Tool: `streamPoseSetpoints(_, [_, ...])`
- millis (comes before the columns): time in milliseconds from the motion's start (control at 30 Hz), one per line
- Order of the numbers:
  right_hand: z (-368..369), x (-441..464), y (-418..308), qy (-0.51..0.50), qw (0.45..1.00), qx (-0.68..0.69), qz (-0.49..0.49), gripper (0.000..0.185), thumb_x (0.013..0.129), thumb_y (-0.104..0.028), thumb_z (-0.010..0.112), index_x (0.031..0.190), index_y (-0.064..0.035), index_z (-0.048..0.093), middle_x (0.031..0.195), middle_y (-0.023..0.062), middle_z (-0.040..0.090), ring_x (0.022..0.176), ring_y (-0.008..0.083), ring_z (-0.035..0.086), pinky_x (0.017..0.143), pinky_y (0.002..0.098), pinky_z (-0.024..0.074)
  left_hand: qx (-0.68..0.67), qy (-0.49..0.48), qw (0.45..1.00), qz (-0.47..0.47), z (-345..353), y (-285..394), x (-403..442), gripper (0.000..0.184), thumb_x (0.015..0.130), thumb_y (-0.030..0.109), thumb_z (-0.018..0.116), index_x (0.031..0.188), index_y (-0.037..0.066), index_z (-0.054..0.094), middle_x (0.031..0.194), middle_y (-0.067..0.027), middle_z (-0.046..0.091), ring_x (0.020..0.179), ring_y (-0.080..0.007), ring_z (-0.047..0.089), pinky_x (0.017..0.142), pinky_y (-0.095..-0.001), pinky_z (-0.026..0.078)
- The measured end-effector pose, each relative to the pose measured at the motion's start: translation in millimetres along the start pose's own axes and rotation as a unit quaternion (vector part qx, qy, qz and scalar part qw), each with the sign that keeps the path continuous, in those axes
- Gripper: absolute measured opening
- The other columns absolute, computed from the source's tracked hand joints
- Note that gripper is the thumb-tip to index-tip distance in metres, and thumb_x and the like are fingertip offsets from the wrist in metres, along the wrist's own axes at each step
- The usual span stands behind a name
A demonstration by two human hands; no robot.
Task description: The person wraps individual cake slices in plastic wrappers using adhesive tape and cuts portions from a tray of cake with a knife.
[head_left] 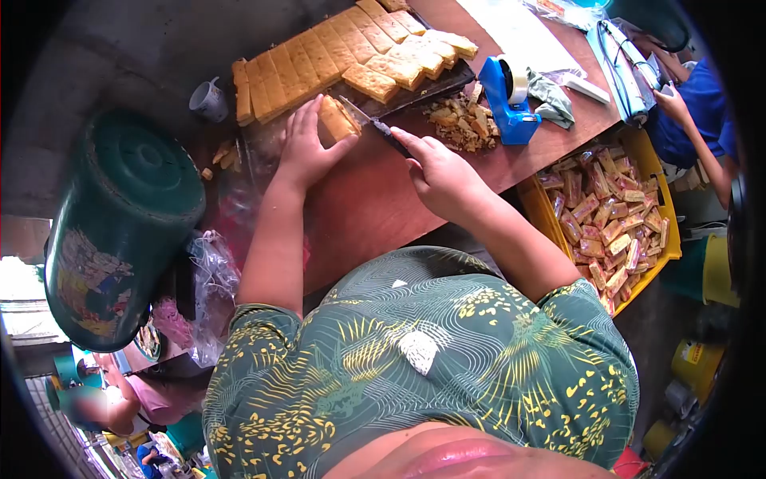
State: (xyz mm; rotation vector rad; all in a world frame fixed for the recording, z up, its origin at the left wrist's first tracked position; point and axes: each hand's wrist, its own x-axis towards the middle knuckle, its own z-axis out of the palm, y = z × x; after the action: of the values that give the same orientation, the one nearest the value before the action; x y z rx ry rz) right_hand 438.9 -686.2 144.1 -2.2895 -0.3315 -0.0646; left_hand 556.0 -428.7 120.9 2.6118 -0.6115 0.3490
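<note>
My left hand (pixel 309 142) is closed around a small slab of yellow cake (pixel 338 118) at the table's near left part. In my right hand (pixel 435 169) is a knife (pixel 388 136) with a dark handle, its blade pointing up and left against the cake's right side. Just beyond, rows of cut cake strips (pixel 307 60) lie on a dark tray (pixel 435 86), several of them tilted at its right end. A heap of cake scraps (pixel 463 124) sits to the right of the knife. How deep the blade is in the cake I cannot tell.
A blue tape dispenser (pixel 511 104) and a grey-green cloth (pixel 550 100) stand right of the scraps. The yellow crate (pixel 670 227) at right holds many wrapped pieces. At left are a green bin (pixel 128 215) and a white cup (pixel 209 100). A co-worker in blue (pixel 694 116) works at right.
</note>
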Motion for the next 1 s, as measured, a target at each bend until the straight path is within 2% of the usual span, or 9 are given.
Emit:
streamPoseSetpoints(133, [1,1,-3,-0.006,1.000,-0.008,0.006,0.056,0.098,-0.010,0.053,0.153,-0.0137,0.045,0.115,0.0208,0.059,0.100,0.0393,0.065,0.088,0.0476,0.0551,-0.031,-0.021,0.999,-0.019,6,-8,0,0.104,0.078,0.062,0.079,0.157,0.008,0.037,0.158,-0.0148,0.042,0.148,-0.0322,0.035,0.123,-0.0514,0.024])
streamPoseSetpoints(233, [3,1,-1,-0.011,1.000,-0.015,0.014,0.057,0.097,-0.009,0.053,0.153,-0.0137,0.045,0.115,0.0209,0.059,0.100,0.0393,0.065,0.088,0.0476,0.0554,-0.029,-0.019,0.999,-0.016,6,-8,0,0.103,0.078,0.061,0.079,0.157,0.008,0.038,0.157,-0.0148,0.042,0.148,-0.0324,0.035,0.122,-0.0516,0.024])
streamPoseSetpoints(333, [0,0,-10,-0.021,0.999,-0.015,0.030,0.057,0.097,-0.009,0.053,0.153,-0.0140,0.045,0.115,0.0200,0.059,0.101,0.0390,0.065,0.087,0.0473,0.0552,-0.028,-0.013,0.999,-0.007,8,-9,0,0.102,0.078,0.060,0.079,0.157,0.009,0.038,0.157,-0.0151,0.043,0.148,-0.0330,0.036,0.122,-0.0521,0.025])
streamPoseSetpoints(433, [-6,0,-21,-0.042,0.997,-0.033,0.059,0.056,0.098,-0.008,0.053,0.153,-0.0151,0.047,0.116,0.0184,0.059,0.102,0.0383,0.064,0.088,0.0466,0.0548,-0.010,0.008,1.000,0.002,7,-4,-2,0.094,0.080,0.049,0.084,0.153,0.006,0.042,0.153,-0.0168,0.048,0.143,-0.0352,0.042,0.121,-0.0462,0.030])
streamPoseSetpoints(600, [-17,-4,-20,-0.056,0.993,-0.093,0.038,0.052,0.098,-0.009,0.054,0.150,-0.0152,0.051,0.116,0.0171,0.059,0.101,0.0377,0.065,0.086,0.0468,0.0559,-0.015,0.000,1.000,0.001,7,-6,-3,0.093,0.080,0.047,0.084,0.153,0.006,0.042,0.154,-0.0162,0.048,0.144,-0.0349,0.042,0.121,-0.0461,0.030])
streamPoseSetpoints(700, [-22,-5,-16,-0.043,0.992,-0.116,0.012,0.050,0.098,-0.011,0.053,0.147,-0.0138,0.053,0.110,0.0180,0.059,0.098,0.0361,0.067,0.085,0.0460,0.0568,-0.012,-0.001,1.000,0.001,5,-4,-4,0.093,0.080,0.046,0.084,0.153,0.006,0.043,0.153,-0.0161,0.049,0.143,-0.0349,0.043,0.121,-0.0462,0.031])
streamPoseSetpoints(1000, [-48,15,-10,-0.096,0.984,-0.150,-0.003,0.049,0.097,-0.012,0.056,0.146,-0.0189,0.057,0.111,0.0170,0.062,0.099,0.0353,0.068,0.087,0.0449,0.0566,-0.020,-0.004,1.000,0.010,4,-5,-4,0.093,0.080,0.045,0.085,0.152,0.005,0.043,0.152,-0.0172,0.051,0.142,-0.0358,0.046,0.120,-0.0465,0.033])
